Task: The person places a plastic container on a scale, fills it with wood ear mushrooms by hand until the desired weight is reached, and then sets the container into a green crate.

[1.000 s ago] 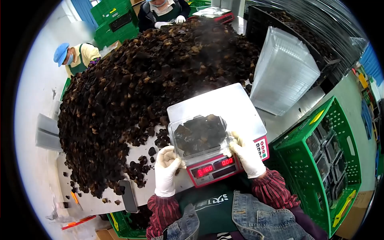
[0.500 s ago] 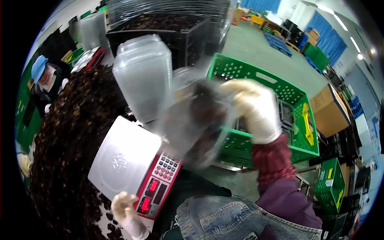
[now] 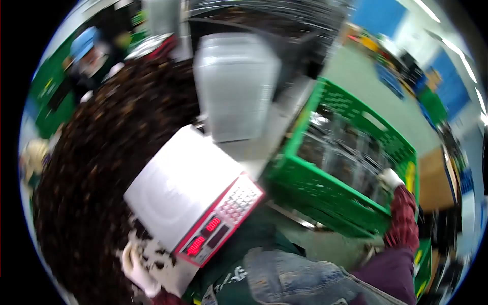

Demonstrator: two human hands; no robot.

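My white-gloved right hand (image 3: 390, 179) reaches into the near right end of a green crate (image 3: 330, 183). It touches the clear plastic boxes (image 3: 351, 152) there, which have dark contents; blur hides how its fingers lie. My left hand (image 3: 137, 269), gloved too, is beside the near corner of a scale (image 3: 185, 188) with its fingers stretched out and nothing visible in them. The scale has a bare silver pan and a red panel with lit red digits. A large heap of dark brown, crumpled pieces (image 3: 101, 168) lies left of it.
A tall stack of clear plastic tubs (image 3: 235, 91) stands behind the scale. Further back is a black bin (image 3: 300, 46) with film wrapping. Across the heap is a person in a blue cap (image 3: 84, 44). A cardboard box (image 3: 436, 180) stands right of the crate.
My right hand has carried a clear box with dark contents from above the crate's near left side into its right end. My left hand has shifted slightly off the scale. The view has turned.
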